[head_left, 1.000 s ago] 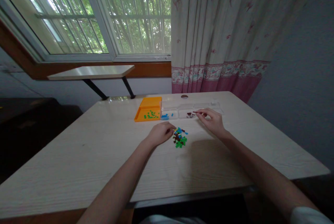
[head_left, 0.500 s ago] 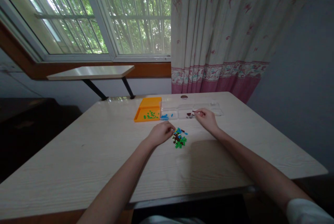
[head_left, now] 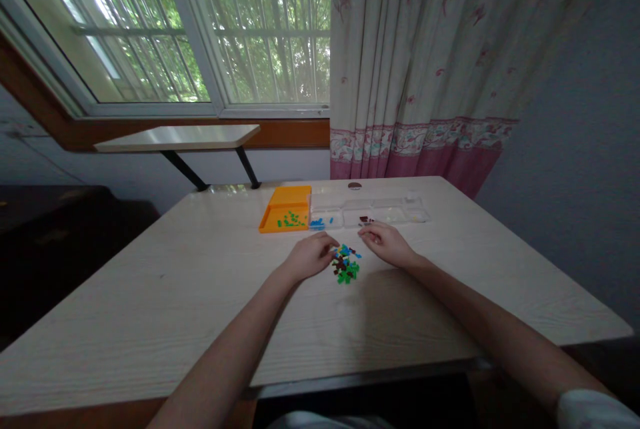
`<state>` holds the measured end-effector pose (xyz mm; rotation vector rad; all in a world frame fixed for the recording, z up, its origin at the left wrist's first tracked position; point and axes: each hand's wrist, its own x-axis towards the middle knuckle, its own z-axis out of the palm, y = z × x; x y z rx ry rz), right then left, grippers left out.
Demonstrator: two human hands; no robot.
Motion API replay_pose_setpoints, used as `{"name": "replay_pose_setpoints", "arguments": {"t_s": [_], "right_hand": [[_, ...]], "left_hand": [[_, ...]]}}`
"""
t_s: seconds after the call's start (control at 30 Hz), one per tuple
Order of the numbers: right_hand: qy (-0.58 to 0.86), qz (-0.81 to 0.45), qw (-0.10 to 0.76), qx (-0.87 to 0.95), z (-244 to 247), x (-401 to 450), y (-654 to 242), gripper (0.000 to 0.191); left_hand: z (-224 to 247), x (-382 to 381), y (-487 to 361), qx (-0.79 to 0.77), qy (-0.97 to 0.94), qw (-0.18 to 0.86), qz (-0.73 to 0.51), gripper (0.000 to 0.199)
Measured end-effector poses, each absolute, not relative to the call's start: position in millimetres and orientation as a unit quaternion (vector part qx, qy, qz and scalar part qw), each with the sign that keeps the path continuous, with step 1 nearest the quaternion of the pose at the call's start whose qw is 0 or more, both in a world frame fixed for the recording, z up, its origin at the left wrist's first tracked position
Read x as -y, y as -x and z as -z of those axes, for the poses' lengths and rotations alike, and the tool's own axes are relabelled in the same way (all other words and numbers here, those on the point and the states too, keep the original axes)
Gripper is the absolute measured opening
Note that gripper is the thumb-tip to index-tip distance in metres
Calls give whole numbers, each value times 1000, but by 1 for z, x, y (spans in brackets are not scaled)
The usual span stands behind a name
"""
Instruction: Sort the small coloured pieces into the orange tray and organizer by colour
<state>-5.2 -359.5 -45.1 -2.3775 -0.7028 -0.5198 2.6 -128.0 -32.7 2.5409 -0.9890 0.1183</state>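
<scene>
A small pile of green, brown, blue and yellow plastic pieces (head_left: 346,271) lies on the table in front of me. My left hand (head_left: 311,256) rests at the pile's left edge, its fingers loosely curved and slightly apart, the tips touching the nearest pieces. Just beyond the pile, on its right, my right hand (head_left: 387,244) hovers with bent fingers apart and nothing visible between them. Behind it, brown pieces (head_left: 365,219) lie in the clear compartment tray (head_left: 390,211), partly covered by the hand. Blue pieces (head_left: 318,223) occupy a left compartment of that tray.
An orange open case (head_left: 289,196) holding small green pieces (head_left: 292,219) adjoins the clear tray on the left. A round brown-and-white spot (head_left: 355,185) is at the table's back edge. A raised shelf (head_left: 180,138) on black legs stands at the back left, below the window.
My right hand has come back from the tray toward the pile, and the brown piece it pinched is no longer seen in it. My left hand has stayed by the pile.
</scene>
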Motion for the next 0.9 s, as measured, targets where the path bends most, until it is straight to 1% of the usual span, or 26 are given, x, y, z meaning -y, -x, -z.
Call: {"name": "replay_pose_setpoints", "arguments": {"t_s": [0.1,0.23,0.4,0.77,0.9], "right_hand": [[893,155,283,313,47,352,11,17],[895,127,267,333,48,347,14,17],[891,124,272,341,47,347,14,16],[890,128,278,338,48,347,14,17],[891,136,273,336,46,346,15,16]], "left_hand": [[32,128,-2,367,-908,196,-37,27],[32,128,-1,375,-906,192,-37,25],[35,131,-1,362,-909,202,-34,23],[38,136,0,353,-911,207,-56,25],[37,139,1,338,-908,234,-82,23]]}}
